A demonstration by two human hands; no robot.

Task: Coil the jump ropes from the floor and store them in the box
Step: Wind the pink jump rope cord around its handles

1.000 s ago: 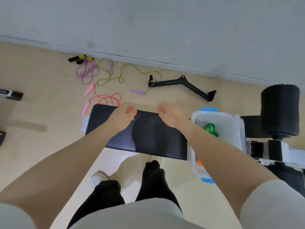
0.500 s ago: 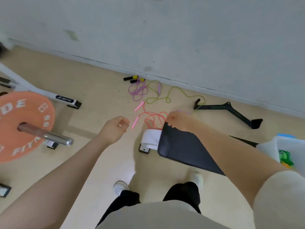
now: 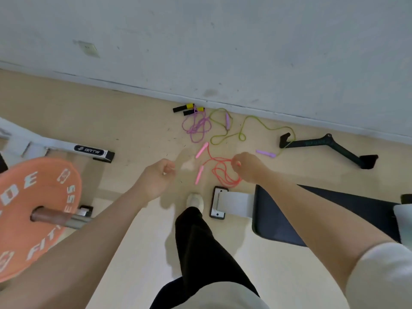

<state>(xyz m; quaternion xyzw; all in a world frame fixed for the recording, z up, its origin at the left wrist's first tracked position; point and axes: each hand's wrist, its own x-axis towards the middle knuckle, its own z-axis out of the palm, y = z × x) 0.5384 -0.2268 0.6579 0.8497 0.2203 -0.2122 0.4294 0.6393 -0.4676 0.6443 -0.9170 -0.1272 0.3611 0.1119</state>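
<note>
On the tan floor by the wall lies the red cord jump rope with pink handles [image 3: 219,169], loosely tangled. The left hand [image 3: 156,179] and right hand [image 3: 247,167] hover above it, fingers loosely curled, holding nothing. Taking both handles first would likely make coiling tidy.

Head camera looks steeply down at floor [image 3: 133,121], wall [image 3: 223,41] ahead.

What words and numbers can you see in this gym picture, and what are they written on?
"BRTW": on the black label of the white metal frame bar lying on the floor.
"FIT", "55" and "DE": white print on the round orange weight plate; the rest is cut off or hidden.
Faint print on the black angled cable-pull handle: too blurred to read.
</note>
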